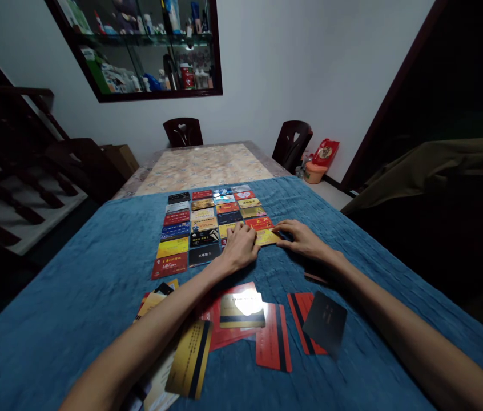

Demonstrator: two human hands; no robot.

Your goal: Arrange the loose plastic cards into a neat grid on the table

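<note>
Between my two hands a yellow card [267,237] lies at the right end of a row of cards. My left hand [240,246] has its fingers curled down at the card's left edge and covers part of the cards beneath it. My right hand [300,238] pinches the card's right edge with fingers and thumb. Directly above it is a red card [260,223]. Farther left in the grid are a black VIP card [204,237], a dark card [204,254] and a red VIP card [169,266].
Loose cards lie nearer me: a gold card [189,358], a shiny gold-and-black card [241,310], a red striped card [273,338] and a black card [326,323]. A blue cloth [91,274] covers this end of the table. Chairs [292,145] stand beyond.
</note>
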